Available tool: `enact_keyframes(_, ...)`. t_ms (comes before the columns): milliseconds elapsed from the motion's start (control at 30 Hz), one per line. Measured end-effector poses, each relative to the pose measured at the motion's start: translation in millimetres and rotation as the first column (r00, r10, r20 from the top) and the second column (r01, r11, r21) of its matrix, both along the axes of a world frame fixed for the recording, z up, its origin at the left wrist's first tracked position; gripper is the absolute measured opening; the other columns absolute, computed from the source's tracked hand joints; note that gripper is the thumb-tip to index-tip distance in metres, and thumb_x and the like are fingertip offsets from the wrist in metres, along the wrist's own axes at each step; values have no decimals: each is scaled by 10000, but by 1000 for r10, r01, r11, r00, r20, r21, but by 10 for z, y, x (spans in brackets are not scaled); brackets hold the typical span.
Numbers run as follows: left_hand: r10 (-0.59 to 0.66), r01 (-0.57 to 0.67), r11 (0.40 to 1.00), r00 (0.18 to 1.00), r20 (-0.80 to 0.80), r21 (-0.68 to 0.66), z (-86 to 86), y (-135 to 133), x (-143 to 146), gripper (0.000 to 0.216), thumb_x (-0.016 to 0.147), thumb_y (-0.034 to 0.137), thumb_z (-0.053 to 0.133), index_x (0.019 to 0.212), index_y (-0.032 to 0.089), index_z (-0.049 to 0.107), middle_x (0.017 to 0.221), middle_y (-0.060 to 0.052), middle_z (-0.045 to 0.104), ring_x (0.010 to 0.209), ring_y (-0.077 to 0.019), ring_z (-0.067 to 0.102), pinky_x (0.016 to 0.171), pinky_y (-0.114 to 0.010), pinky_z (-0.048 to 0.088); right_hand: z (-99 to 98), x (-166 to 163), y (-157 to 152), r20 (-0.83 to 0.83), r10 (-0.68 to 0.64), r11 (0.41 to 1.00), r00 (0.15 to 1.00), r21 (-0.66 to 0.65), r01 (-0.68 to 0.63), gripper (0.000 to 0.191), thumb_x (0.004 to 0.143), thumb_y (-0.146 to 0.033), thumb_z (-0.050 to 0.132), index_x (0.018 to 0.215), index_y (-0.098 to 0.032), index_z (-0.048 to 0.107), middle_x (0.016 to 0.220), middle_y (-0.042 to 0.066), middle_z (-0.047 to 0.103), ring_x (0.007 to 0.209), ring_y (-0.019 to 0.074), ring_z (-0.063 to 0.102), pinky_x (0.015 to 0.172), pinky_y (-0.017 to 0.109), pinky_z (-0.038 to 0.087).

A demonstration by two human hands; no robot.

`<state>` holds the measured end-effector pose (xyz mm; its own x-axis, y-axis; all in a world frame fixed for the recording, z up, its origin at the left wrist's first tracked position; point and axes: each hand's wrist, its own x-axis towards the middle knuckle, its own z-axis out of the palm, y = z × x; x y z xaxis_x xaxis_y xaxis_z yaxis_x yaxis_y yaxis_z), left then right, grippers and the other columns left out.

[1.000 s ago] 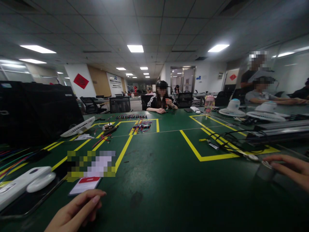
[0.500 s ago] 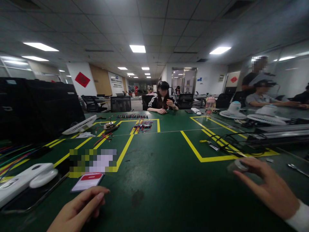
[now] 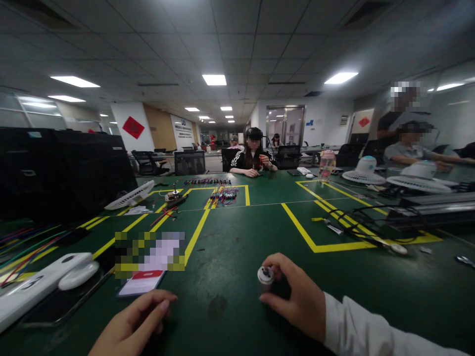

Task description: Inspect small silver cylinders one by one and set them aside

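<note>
My right hand (image 3: 299,299) grips a small grey cylinder (image 3: 264,283) between thumb and fingers, near the middle of the green table (image 3: 237,237). The cylinder is upright, with a pale rim and dark parts on its top. I cannot tell whether its base touches the table. To the left, my left hand (image 3: 135,321) is closed, its thumb against the curled fingers, and nothing shows in it. Just beyond that hand lies a card in a clear holder (image 3: 141,287), partly blurred out.
On the left are a white power strip (image 3: 48,284), loose wires and a black computer case (image 3: 67,173). Wire bundles (image 3: 224,195) lie farther off. Black cables (image 3: 356,220), fan parts (image 3: 365,170) and a bottle (image 3: 326,165) are on the right. A person (image 3: 254,155) sits opposite.
My right hand has brought the grey cylinder leftward from the right side to the table's middle. My left hand stays closed, nearly in place. The view has shifted slightly.
</note>
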<state>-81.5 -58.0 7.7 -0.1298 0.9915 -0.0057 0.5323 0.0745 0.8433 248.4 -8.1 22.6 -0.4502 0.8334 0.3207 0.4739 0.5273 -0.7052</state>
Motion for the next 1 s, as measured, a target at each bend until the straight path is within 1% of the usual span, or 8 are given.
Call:
enact_keyframes(133,-60,60,998,988,-146,-1,91,78,345,232,834,440,528,959,293,658,969,-13,704,932,-278,618,811,-385,470,40,-4,45,-53,6,984,999,-179,-15,459,634,-179,686,1035,-161,465,949,27,553,860,133,499,785,279,412)
enact_keyframes(300,-336,355,923,932,-136,151,200,263,1039,173,863,335,529,947,253,656,894,-26,693,812,-223,625,717,-330,478,39,-12,69,-62,33,982,998,-186,-44,331,659,-170,662,944,-149,495,895,9,560,818,117,495,746,252,400)
enact_keyframes(400,-370,365,881,928,-42,300,271,376,1391,197,855,274,558,1040,233,611,954,-43,666,787,-193,620,638,-288,479,41,-15,69,-61,59,982,996,-175,-69,326,672,-166,653,955,-147,493,895,7,559,814,114,501,739,244,405)
enact_keyframes(467,-390,380,860,920,-40,341,323,435,1530,133,844,242,578,959,228,642,943,-36,655,805,-184,615,643,-277,471,43,-14,76,-56,71,984,996,-159,-79,327,677,-164,648,965,-145,496,912,11,557,827,118,502,748,248,403)
enact_keyframes(567,-399,391,846,915,-58,363,382,500,1567,106,847,246,581,806,214,673,896,-31,651,845,-193,611,675,-284,463,41,-3,83,-47,71,987,996,-144,-77,327,676,-168,652,967,-145,505,932,16,552,848,125,496,765,256,396)
enact_keyframes(733,-351,365,867,930,-105,340,330,551,1337,193,871,320,547,918,230,711,1004,-67,631,975,-242,584,798,-362,465,28,50,49,-19,30,992,999,-124,-32,333,673,-179,651,977,-161,515,930,12,545,848,134,481,767,270,382)
enact_keyframes(833,-361,406,871,911,-201,277,220,546,1239,137,802,305,644,873,311,761,1092,-59,632,1061,-294,531,922,-480,378,21,78,26,17,2,996,1000,-89,0,328,676,-167,636,981,-168,516,938,14,540,855,136,476,768,270,380)
enact_keyframes(1000,-378,449,867,874,-304,213,97,535,1254,148,745,352,698,855,433,754,1204,-7,632,1117,-350,466,919,-568,321,-4,78,30,23,18,997,1000,-82,-16,335,686,-184,623,1002,-166,513,961,28,541,873,143,486,794,286,394)
